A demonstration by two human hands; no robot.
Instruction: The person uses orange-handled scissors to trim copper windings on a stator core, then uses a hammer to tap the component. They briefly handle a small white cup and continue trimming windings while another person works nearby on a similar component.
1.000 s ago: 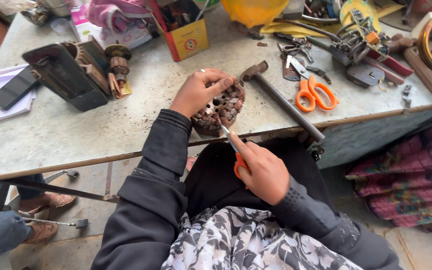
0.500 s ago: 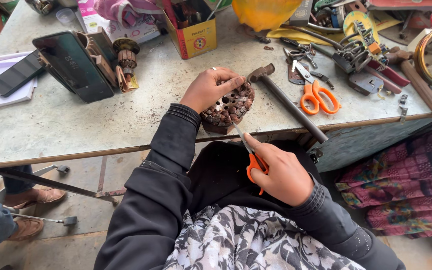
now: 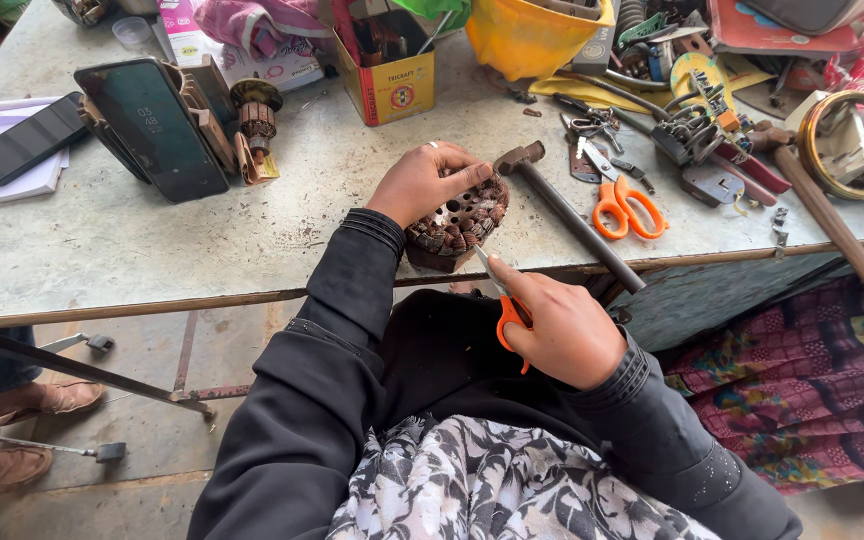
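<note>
My left hand (image 3: 424,181) rests on top of a round brown motor winding (image 3: 457,226) that sits at the front edge of the worn work table (image 3: 132,250), fingers curled over its far side. My right hand (image 3: 564,330) grips orange-handled scissors (image 3: 505,305) just below the table edge; their metal tip points up at the winding's near side. Both arms wear black sleeves.
A hammer (image 3: 562,210) lies right of the winding, beside a second pair of orange scissors (image 3: 617,195). Two phones (image 3: 152,125), a small armature (image 3: 255,112), a yellow box (image 3: 390,80), a yellow helmet (image 3: 532,35) and scattered tools crowd the back. Another person's feet (image 3: 32,400) stand at left.
The view has shifted slightly. My right hand with the scissors has moved a little down and right; my left hand stays on the winding.
</note>
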